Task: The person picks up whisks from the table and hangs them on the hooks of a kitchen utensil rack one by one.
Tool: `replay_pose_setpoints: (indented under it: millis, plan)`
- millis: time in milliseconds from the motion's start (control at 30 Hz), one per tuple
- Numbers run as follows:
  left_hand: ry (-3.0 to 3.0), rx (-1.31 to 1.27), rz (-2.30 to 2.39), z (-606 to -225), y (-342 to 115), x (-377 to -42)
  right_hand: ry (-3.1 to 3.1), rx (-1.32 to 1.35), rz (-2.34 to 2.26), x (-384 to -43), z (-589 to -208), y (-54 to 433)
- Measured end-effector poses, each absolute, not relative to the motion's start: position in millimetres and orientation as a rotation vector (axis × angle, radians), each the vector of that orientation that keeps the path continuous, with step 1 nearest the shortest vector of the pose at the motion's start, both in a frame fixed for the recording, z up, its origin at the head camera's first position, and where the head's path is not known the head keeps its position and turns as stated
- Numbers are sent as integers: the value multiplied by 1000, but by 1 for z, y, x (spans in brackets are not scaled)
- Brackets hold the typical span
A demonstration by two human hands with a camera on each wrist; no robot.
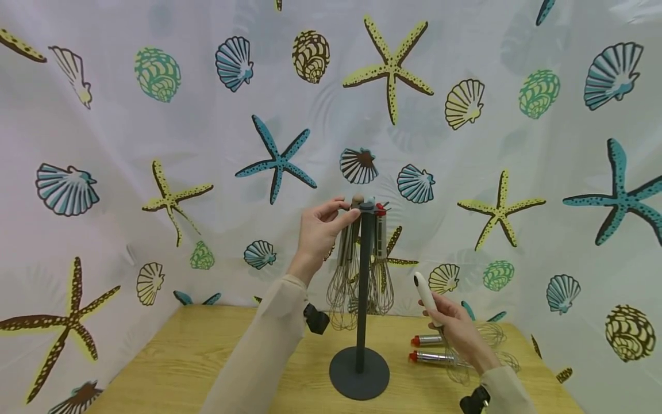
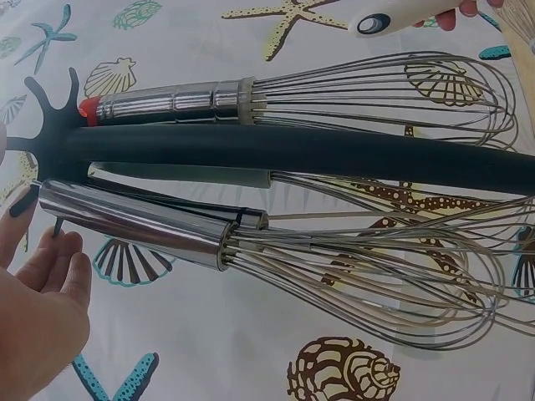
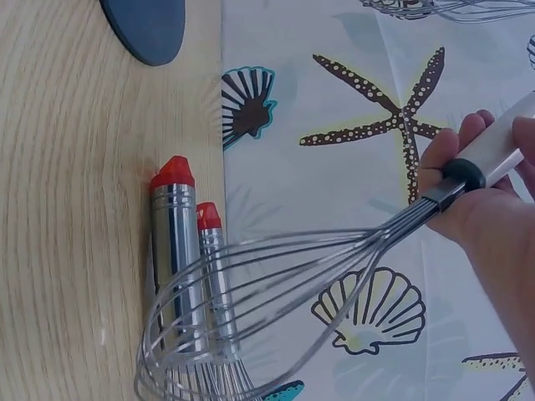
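A dark upright stand with a hooked top carries several hanging whisks, among them a plain silver-handled whisk and a red-tipped whisk. My left hand is at the top of the stand. Its thumb and fingers close in around a hook beside the plain silver handle; the exact contact is partly hidden. To the right and lower, my right hand grips a white-handled whisk. That whisk's wire loops point down, above the table.
Two red-tipped silver whisks lie on the wooden table right of the stand's round base: a nearer one and a farther one. A curtain printed with shells and starfish hangs behind and at the sides.
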State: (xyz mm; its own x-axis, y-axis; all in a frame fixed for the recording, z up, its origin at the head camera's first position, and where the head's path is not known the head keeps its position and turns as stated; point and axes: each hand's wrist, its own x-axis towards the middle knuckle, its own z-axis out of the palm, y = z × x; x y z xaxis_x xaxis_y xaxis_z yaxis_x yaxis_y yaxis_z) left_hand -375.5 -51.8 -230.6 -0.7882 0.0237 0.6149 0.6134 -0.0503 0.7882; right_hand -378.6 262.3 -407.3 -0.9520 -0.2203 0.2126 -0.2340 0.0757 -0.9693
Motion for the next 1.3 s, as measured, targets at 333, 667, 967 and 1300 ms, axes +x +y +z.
replay_pose_setpoints:
  millis: [333, 667, 967, 1300]
  plan:
    - [-1775, -690, -1895, -240, -53, -386, -2169, 639, 2133, -373, -401, 258]
    - [-1776, -676, -1857, -239, -53, -386, -2190, 570, 2123, -368, -385, 245]
    - [-1765, -657, -1857, -240, -52, -386, -2044, 557, 2109, -364, -372, 231]
    - [-1749, -650, -1847, -240, -49, -384, -1894, 446, 2199, -361, -347, 214]
